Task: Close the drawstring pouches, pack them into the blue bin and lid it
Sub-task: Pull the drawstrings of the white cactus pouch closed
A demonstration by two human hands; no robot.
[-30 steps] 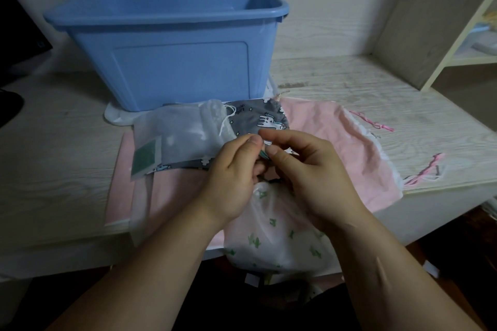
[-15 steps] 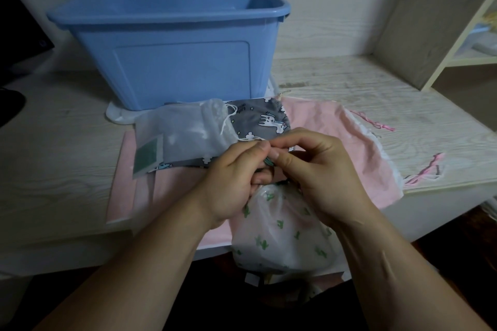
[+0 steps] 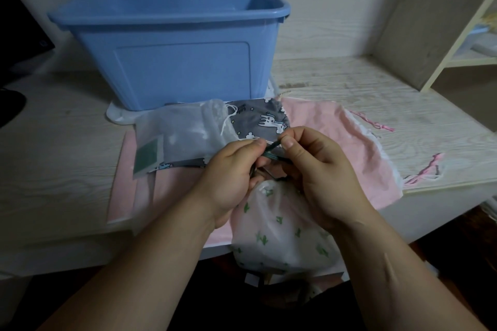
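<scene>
Pinching dark green drawstring (image 3: 271, 146) between thumb and forefinger: left hand (image 3: 228, 177) and right hand (image 3: 320, 177), fingers curled on cord. Cactus-print pouch (image 3: 282, 231) hangs beneath, over desk (image 3: 53, 156) front edge. Pink pouch (image 3: 336, 137) flat behind. Blue bin (image 3: 174, 70) open-topped, near back edge.

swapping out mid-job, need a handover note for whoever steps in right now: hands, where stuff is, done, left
Left hand and right hand: both pinch the dark green cord at the gathered neck of the cactus-print pouch, which hangs off the desk's front edge.
In front of the blue bin: white mesh pouch on grey unicorn pouch, both on the pink pouch, mouth ungathered, cords loose.
Done: cactus pouch nearly cinched; no pouch shows in the bin.
Left: finish it, close the others, pack all, lid the bin; no lid clearly seen.
</scene>
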